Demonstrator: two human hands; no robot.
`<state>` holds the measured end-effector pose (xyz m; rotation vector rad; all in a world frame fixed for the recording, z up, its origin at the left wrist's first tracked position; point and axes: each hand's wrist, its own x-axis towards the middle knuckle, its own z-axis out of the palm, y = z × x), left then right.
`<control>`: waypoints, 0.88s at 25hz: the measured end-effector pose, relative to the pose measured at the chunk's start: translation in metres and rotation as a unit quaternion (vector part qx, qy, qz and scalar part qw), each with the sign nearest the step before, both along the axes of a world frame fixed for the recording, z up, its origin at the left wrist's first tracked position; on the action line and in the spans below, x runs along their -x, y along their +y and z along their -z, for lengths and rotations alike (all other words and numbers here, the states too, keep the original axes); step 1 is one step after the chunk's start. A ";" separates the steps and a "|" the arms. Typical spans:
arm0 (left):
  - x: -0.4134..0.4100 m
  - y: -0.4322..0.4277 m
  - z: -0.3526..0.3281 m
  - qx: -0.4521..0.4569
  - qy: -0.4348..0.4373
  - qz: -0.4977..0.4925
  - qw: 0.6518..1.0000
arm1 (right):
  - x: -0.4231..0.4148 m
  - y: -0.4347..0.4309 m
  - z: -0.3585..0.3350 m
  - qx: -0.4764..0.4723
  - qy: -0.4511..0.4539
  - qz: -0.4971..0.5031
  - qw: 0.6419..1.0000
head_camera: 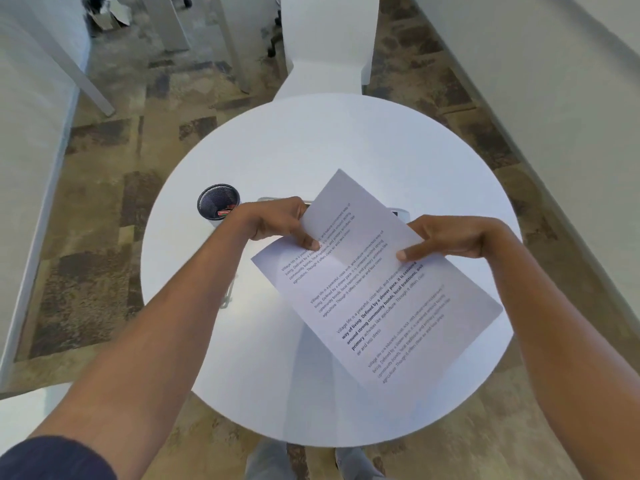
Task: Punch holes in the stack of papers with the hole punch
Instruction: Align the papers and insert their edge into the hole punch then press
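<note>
**Papers held over table, punch mostly hidden**

Both hands grip the stack of papers above the round white table. Left hand fingers clamped on the top-left edge, right hand fingers clamped on the right edge. Hole punch barely visible behind the sheets. Mesh cup sits left.

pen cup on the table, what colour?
Black mesh; the cup shows in the head view, left of the left hand, with something red inside.

printed paper stack tilted diagonally above table, hole punch mostly hidden behind
</note>
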<state>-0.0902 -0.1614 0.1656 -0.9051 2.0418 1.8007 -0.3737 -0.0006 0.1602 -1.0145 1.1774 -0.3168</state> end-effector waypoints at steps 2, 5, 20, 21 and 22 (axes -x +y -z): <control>-0.008 -0.009 0.003 0.005 -0.003 0.008 1.000 | -0.017 -0.004 0.009 -0.010 0.004 0.012 1.000; -0.022 -0.022 0.011 0.016 -0.018 -0.013 1.000 | -0.039 -0.005 0.026 -0.009 0.011 0.090 0.996; -0.099 -0.049 0.062 0.109 0.031 -0.123 0.986 | -0.169 0.031 0.114 -0.064 -0.057 0.345 0.935; -0.102 -0.050 0.062 0.144 0.047 -0.134 0.979 | -0.174 0.033 0.118 -0.063 -0.054 0.365 0.927; -0.109 -0.051 0.062 0.191 0.070 -0.164 0.965 | -0.179 0.035 0.122 -0.062 -0.053 0.387 0.918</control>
